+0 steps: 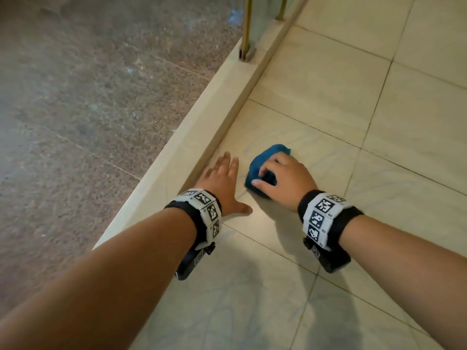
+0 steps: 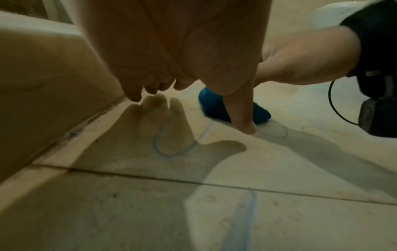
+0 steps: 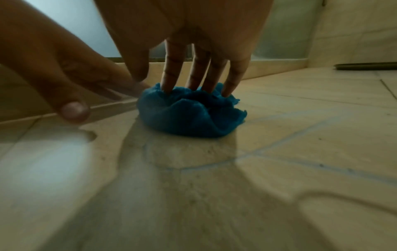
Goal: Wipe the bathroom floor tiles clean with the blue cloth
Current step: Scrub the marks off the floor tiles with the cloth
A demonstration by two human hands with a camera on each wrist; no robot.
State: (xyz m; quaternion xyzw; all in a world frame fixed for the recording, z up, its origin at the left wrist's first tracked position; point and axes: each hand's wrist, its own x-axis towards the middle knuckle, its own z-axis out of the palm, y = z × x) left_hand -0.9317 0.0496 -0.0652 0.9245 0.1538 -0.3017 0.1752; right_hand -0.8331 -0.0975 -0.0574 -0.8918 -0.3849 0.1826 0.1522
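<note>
head view: the blue cloth [image 1: 262, 170] is seen bunched on the floor tiles [image 1: 328, 127] at lower centre of the frame, gripped from above by the curled fingers of the right hand [image 1: 283, 178]. the left hand [image 1: 223, 183] is spread flat, holding nothing, braced on the tile just beside the raised curb [image 1: 177, 157]. blue streaks [image 3: 290, 135] could be smeared wider if the balled cloth is dragged without being refolded, and the braced palm might slip on damp tile. the streaks are barely visible from the head, yet are shown plainly in both wrist views; the glass panel post [image 1: 246, 29] is clear only from the head.
</note>
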